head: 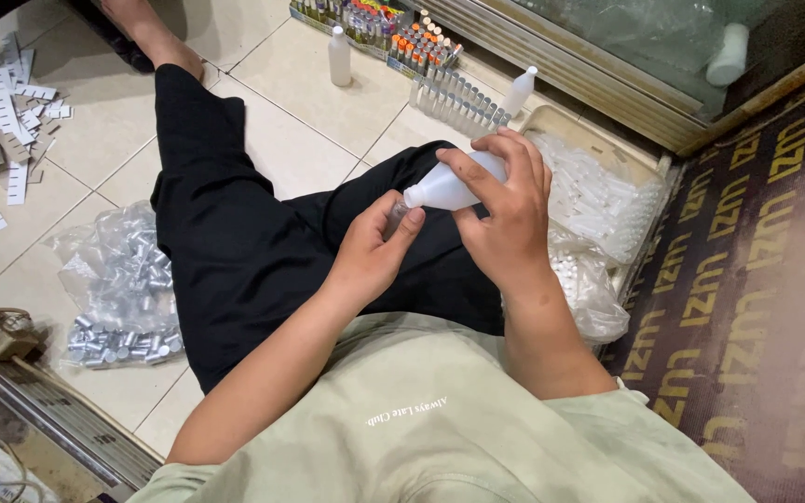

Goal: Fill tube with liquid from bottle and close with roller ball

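My right hand (505, 219) grips a white plastic squeeze bottle (449, 186), tipped sideways with its nozzle pointing left. My left hand (370, 251) is closed around a small clear vial (395, 219), mostly hidden by the fingers. The bottle's nozzle sits right at the vial's mouth. Both hands hover over my lap, above black trousers (235, 242); I sit on a tiled floor.
A clear bag of silver caps (123, 289) lies at my left. A tray of small white plastic parts (607, 186) and a bag of them sit at my right. Rows of vials (458, 102), two white bottles (339, 56) and paper strips (11, 140) lie ahead. A patterned carpet (766, 279) runs along the right.
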